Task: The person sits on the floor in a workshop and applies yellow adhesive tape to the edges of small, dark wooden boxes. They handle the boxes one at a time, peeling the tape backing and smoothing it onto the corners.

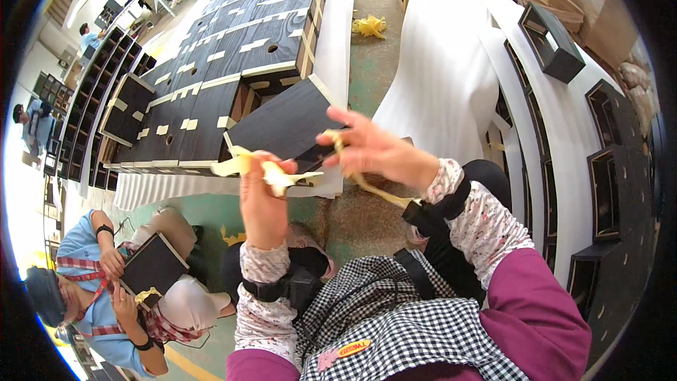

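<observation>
Here, the left hand (265,201) holds a crumpled wad of yellow tape (277,178), its fingers clamped on it, above the near edge of the panel (285,127). The right hand (381,155), blurred, is just beside it with fingers spread apart; a thin strip (381,191) of the same tape lies against them and trails down toward the wrist. The panel, dark with pale tape along its edges, lies slanted against the big block of dark boxes (211,109), which bears many short tape pieces. To the right, white foam (441,49) drapes down, and an open black box (557,53) stands beyond it. Another tape clump (369,26) lies on the floor (367,63). At lower left, a co-worker (84,296) sits holding a smaller dark board (159,266).
</observation>
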Demonstrator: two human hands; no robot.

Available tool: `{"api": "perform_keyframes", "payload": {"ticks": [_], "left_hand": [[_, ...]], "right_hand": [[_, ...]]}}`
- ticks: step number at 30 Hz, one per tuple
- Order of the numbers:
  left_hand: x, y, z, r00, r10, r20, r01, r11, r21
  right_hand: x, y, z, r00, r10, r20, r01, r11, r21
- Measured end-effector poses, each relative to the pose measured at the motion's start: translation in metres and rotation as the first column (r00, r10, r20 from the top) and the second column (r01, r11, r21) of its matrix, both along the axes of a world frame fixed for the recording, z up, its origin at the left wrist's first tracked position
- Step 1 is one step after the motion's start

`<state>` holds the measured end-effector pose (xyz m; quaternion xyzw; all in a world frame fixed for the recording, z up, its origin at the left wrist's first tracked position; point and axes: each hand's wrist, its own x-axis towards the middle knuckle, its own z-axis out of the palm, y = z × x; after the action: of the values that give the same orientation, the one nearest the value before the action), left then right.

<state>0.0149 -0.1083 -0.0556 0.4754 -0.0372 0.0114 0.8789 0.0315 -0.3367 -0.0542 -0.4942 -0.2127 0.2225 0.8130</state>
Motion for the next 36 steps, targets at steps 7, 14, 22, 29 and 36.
{"api": "perform_keyframes", "payload": {"ticks": [7, 14, 22, 29, 36], "left_hand": [[-0.003, 0.01, 0.005, 0.998, 0.043, 0.039, -0.057, 0.858, 0.51], [-0.002, -0.016, -0.023, 0.987, -0.104, 0.125, -0.022, 0.675, 0.737], [-0.014, -0.03, -0.011, 0.93, -0.16, 0.33, -0.281, 0.268, 0.921], [-0.006, -0.003, -0.012, 0.953, -0.279, -0.123, 0.289, 0.698, 0.655], [0.0, 0.009, -0.011, 0.94, -0.28, -0.194, 0.328, 0.899, 0.291]], "right_hand": [[0.006, -0.02, 0.012, 0.952, -0.138, -0.273, 0.226, 0.919, 0.323], [-0.012, 0.018, -0.004, 0.991, -0.04, -0.13, 0.076, 0.955, 0.285], [-0.028, 0.03, -0.017, 0.978, -0.039, 0.203, 0.05, 0.998, -0.046], [-0.008, -0.008, -0.003, 0.952, -0.033, 0.305, 0.18, 0.866, -0.467], [-0.005, -0.029, 0.021, 0.805, -0.298, 0.513, 0.575, 0.602, -0.554]]}}
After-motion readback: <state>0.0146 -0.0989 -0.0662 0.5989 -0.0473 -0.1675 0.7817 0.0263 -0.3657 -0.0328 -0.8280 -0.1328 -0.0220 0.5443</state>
